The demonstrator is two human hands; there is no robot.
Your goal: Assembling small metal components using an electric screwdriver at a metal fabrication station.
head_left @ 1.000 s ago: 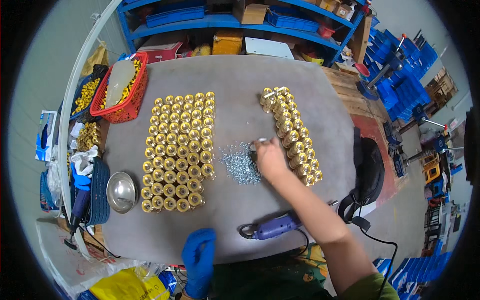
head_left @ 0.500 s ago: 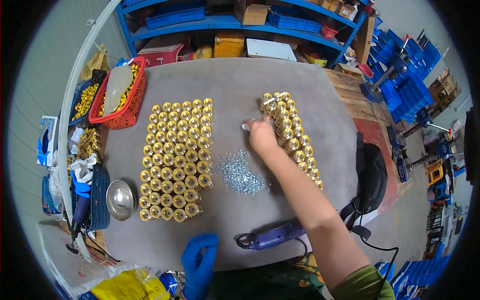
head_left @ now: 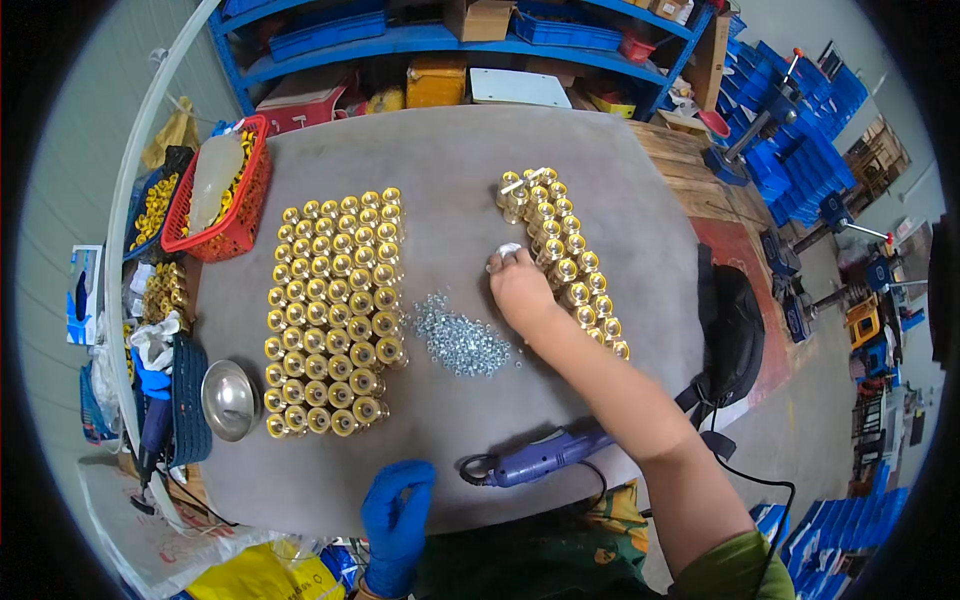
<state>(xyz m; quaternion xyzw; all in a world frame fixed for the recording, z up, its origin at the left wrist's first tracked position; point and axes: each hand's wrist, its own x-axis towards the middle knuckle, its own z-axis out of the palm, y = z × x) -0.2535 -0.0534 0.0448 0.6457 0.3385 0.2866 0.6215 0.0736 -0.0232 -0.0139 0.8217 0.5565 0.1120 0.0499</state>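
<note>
My bare right hand (head_left: 522, 292) is closed beside the right group of brass-coloured cup-shaped fittings (head_left: 575, 270). A small white crumpled piece (head_left: 508, 250) shows at its fingertips; its exact kind is unclear. Just left of that hand, a loose pile of small silver nuts (head_left: 460, 338) lies on the grey table. My left hand (head_left: 398, 512), in a blue glove, rests at the near edge with its fingers curled toward the thumb and nothing visible in them. A larger block of the same fittings (head_left: 330, 310) stands upright in rows on the left.
A purple corded power tool (head_left: 540, 458) lies near the front edge. At left are a steel bowl (head_left: 230, 400) and a red basket (head_left: 225, 235) of yellow parts. A black bag (head_left: 735, 335) lies at the right edge; blue shelves (head_left: 420, 40) stand behind.
My right hand has drawn slightly nearer, and more of the white piece shows at its fingertips. The left hand keeps its curled pose. The whole view has shifted a little.
</note>
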